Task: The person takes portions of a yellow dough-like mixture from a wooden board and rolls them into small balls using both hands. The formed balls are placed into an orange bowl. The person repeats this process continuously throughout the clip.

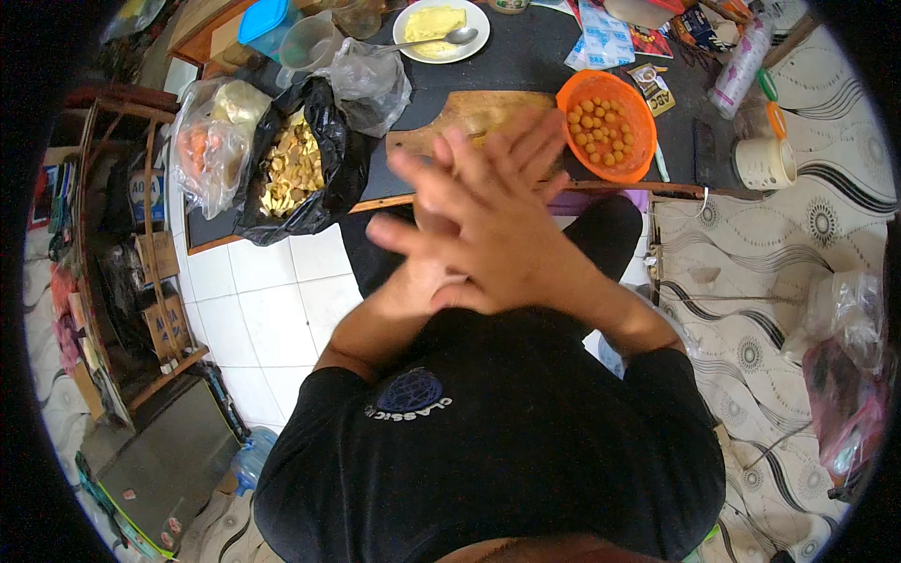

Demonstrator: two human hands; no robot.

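Observation:
My right hand (pixel 493 219) lies across my left hand (pixel 529 144), palm to palm, over the near edge of the dark table. The fingers of both are extended and blurred. Whether anything sits between the palms is hidden. Behind them is a wooden cutting board (pixel 468 112), partly covered by the hands. Just right of the board stands an orange plastic bowl (pixel 646 141) holding several small round brownish balls (pixel 602 125). Farther back, a white plate (pixel 486 43) carries a pale yellow soft mass (pixel 431 22) and a metal spoon (pixel 461 35).
At left, an open black plastic bag (pixel 345 155) holds yellowish peelings (pixel 292 165), beside a clear bag (pixel 211 144) with orange contents. A plastic measuring jug (pixel 310 43) and a blue-lidded container (pixel 264 24) stand behind. A phone-like dark object (pixel 704 150) and cream container (pixel 764 163) are at right.

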